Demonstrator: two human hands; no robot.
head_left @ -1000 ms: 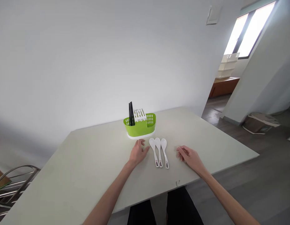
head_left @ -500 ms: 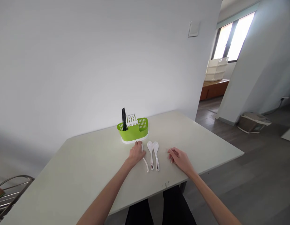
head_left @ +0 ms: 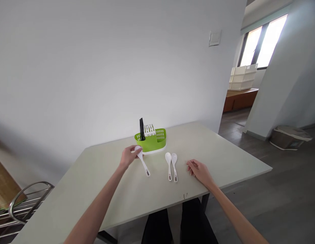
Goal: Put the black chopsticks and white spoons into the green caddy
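My left hand [head_left: 131, 155] is closed on the bowl end of a white spoon [head_left: 143, 163], whose handle points down toward me. It is just in front of the left end of a green cutlery holder [head_left: 148, 145] with a white base. Black chopsticks [head_left: 142, 129] stand in the holder's left part, beside a white slotted piece [head_left: 149, 130]. Two more white spoons, a left one [head_left: 169, 165] and a right one [head_left: 174, 166], lie side by side on the table. To their right, my right hand [head_left: 198, 170] rests on the tabletop with fingers loosely curled, holding nothing visible.
The pale table [head_left: 116, 200] stands against a white wall. A metal rack [head_left: 32, 200] is at the lower left, past the table's edge. On the floor to the right sits a lidded bin [head_left: 288, 138]. White stacked drawers [head_left: 242, 78] stand by the window.
My left hand has moved left with the spoon, away from the other two, and the spoon's bowl now shows. The right hand has stayed in place. The view has shifted slightly.
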